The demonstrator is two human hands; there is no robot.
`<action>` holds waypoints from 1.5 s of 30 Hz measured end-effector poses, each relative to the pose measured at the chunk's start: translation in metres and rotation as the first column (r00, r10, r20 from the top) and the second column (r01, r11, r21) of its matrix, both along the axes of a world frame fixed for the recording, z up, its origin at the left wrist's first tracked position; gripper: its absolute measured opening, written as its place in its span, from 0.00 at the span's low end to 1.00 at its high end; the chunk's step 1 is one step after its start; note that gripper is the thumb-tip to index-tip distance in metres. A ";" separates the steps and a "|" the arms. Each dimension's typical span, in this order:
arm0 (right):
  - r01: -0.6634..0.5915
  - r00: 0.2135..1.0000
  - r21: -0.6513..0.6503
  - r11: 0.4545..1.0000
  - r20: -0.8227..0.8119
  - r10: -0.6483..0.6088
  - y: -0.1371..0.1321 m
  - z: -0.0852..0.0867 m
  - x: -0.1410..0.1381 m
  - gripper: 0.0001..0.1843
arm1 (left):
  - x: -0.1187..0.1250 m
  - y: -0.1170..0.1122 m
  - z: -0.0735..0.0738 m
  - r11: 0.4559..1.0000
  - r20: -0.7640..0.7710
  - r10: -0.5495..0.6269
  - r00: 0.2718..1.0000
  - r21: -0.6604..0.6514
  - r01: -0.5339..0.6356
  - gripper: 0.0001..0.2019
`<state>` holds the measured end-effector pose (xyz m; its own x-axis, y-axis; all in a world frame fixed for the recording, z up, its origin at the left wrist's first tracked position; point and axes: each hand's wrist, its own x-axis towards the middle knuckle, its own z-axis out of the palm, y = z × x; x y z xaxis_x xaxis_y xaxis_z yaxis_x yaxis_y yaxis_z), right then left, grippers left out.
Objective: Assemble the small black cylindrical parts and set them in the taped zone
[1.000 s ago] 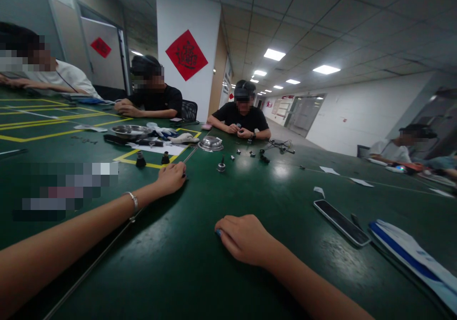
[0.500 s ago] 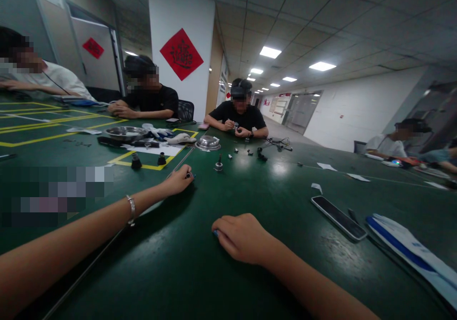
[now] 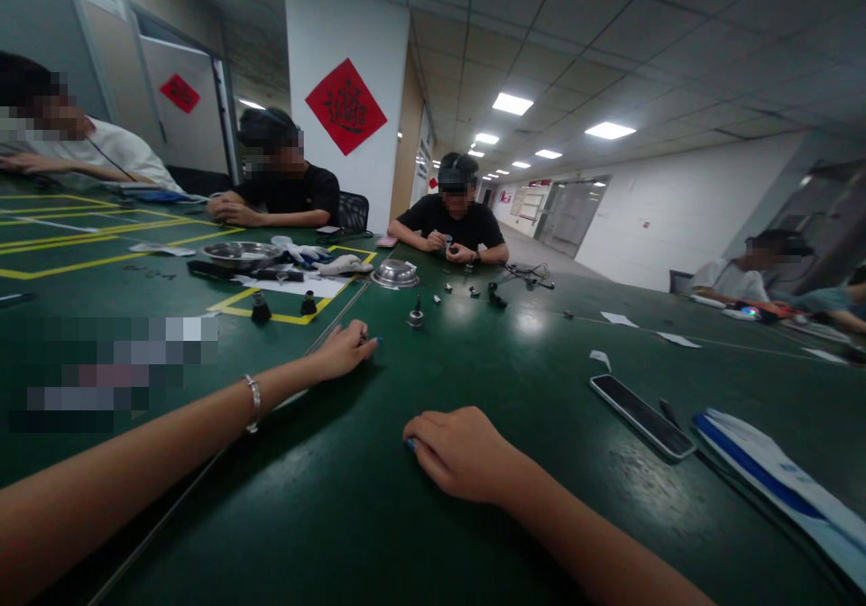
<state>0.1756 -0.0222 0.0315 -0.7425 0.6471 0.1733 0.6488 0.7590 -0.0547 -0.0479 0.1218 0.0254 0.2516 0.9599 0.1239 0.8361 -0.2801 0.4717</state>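
Note:
My left hand (image 3: 346,350) reaches forward over the green table (image 3: 514,381), its fingers pinched on a small dark part that I cannot make out. A silver bracelet (image 3: 253,401) sits on that wrist. Just beyond the fingertips stands a small metal part with a pin (image 3: 415,316). My right hand (image 3: 460,450) rests knuckles-up on the table near me, fingers curled under; whatever is beneath them is hidden.
A phone (image 3: 641,416) lies face up at the right, beside a blue-and-white packet (image 3: 778,480). A metal bowl (image 3: 396,272), a steel dish (image 3: 240,252), gloves (image 3: 345,264) and small black parts (image 3: 261,308) lie ahead. Several people sit round the table.
My left hand has slid forward and to the right, toward the metal part with the pin. My right hand has stayed still.

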 end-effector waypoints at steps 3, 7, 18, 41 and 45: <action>0.041 0.997 0.023 0.999 -0.073 -0.039 -0.001 -0.001 -0.002 0.13 | 0.025 -0.026 -0.011 0.989 0.044 -0.147 0.988 -0.018 0.147 0.08; 0.070 0.972 0.036 0.997 -0.229 -0.060 0.000 -0.002 -0.003 0.13 | 0.052 -0.062 -0.032 0.891 0.147 -0.453 0.879 0.092 0.444 0.09; 0.219 0.907 0.029 0.975 -0.375 -0.192 0.002 -0.007 -0.007 0.09 | 0.058 -0.083 -0.046 0.867 0.171 -0.485 0.858 0.227 0.444 0.18; 0.336 0.907 0.017 0.942 -0.278 -0.318 0.012 -0.015 -0.002 0.06 | 0.058 -0.097 -0.023 0.886 0.210 -0.458 0.864 0.184 0.426 0.33; 0.354 0.871 0.060 0.933 -0.385 -0.306 0.012 -0.013 -0.002 0.08 | 0.059 -0.096 -0.022 0.881 0.322 -0.472 0.821 0.131 0.455 0.19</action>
